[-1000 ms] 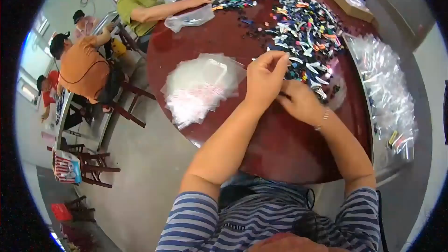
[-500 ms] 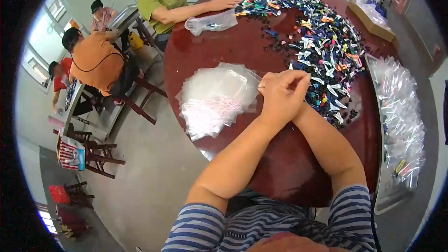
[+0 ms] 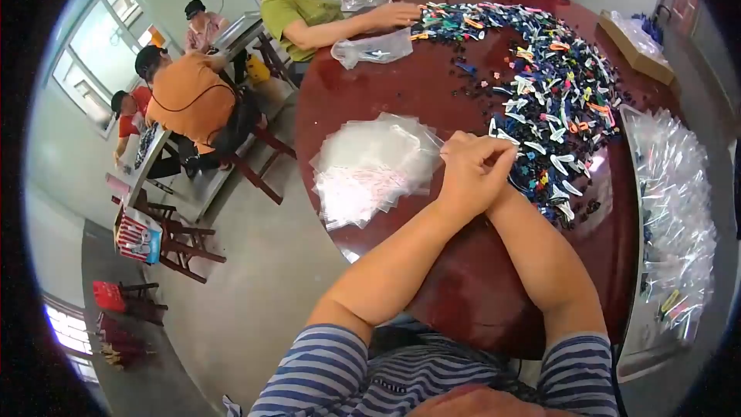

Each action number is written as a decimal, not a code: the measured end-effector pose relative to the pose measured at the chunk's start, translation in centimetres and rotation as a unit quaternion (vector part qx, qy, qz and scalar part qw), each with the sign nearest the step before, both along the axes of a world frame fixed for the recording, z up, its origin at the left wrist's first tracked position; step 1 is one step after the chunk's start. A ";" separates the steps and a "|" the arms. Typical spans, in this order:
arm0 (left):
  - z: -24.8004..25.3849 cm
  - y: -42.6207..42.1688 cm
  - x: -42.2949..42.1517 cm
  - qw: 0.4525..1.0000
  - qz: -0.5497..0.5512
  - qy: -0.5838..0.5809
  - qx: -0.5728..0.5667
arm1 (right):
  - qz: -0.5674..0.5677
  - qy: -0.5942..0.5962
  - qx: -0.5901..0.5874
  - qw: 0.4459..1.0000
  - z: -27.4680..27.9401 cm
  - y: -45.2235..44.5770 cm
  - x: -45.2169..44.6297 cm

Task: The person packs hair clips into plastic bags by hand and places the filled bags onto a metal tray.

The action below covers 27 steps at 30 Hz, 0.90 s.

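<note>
My left hand [image 3: 472, 173] is over the red-brown round table, its fingers bent and the tips drawn together. What those fingertips hold, if anything, cannot be made out. Just left of it lies a fanned stack of clear plastic bags [image 3: 370, 156], whose right corner reaches the fingers. My right hand [image 3: 502, 194] is crossed behind the left at the wrists and mostly hidden, so its fingers do not show. Beyond both hands spreads a large heap of small hair clips [image 3: 557, 120], white, dark blue and other colours.
A tray [image 3: 637, 340] of filled clear bags [image 3: 673, 208] stands along the right. Behind it is a cardboard box [image 3: 634, 50]. Across the table [image 3: 363, 93], a person in green [image 3: 312, 11] reaches to the clips beside a clear bag [image 3: 374, 49]. Other people sit at a left-hand table.
The view has shifted, so the table and room appear farther right and slightly lower. My hands keep nearly the same crossed pose. The person in green still touches the clips.
</note>
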<state>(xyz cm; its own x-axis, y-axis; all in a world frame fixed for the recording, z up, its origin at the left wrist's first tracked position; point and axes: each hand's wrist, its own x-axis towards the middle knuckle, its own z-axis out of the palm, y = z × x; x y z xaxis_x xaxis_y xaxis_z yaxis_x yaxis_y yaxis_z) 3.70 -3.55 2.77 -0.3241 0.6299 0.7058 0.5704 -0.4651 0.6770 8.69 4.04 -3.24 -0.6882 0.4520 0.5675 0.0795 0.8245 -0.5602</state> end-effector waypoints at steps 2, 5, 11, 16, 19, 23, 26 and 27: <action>-0.1 -0.3 -0.1 0.999 -0.018 -0.011 -0.050 | -0.009 -0.002 -0.008 1.000 -0.4 0.4 1.0; -1.3 0.4 -0.6 0.999 -0.030 -0.014 -0.043 | -0.031 -0.007 -0.017 0.999 -0.2 0.3 0.9; 0.3 -0.1 -1.0 0.999 -0.015 -0.038 -0.028 | -0.064 -0.017 -0.031 0.997 0.3 1.2 0.1; -0.3 0.9 -2.6 0.994 0.035 -0.100 -0.017 | -0.117 -0.001 -0.050 0.992 1.5 1.7 -0.4; -0.8 1.3 -3.8 0.992 0.057 -0.109 -0.012 | -0.091 0.049 -0.075 0.992 2.6 1.3 0.2; -2.0 2.1 -5.2 0.983 0.181 -0.027 -0.017 | -0.074 0.152 -0.133 0.977 3.4 1.5 0.2; -0.9 1.9 -4.1 0.925 0.012 -0.374 -0.061 | -0.066 0.185 -0.211 0.957 3.4 2.1 0.5; -1.1 1.9 -4.4 0.925 0.011 -0.374 -0.061 | -0.058 0.206 -0.273 0.938 3.8 2.1 0.6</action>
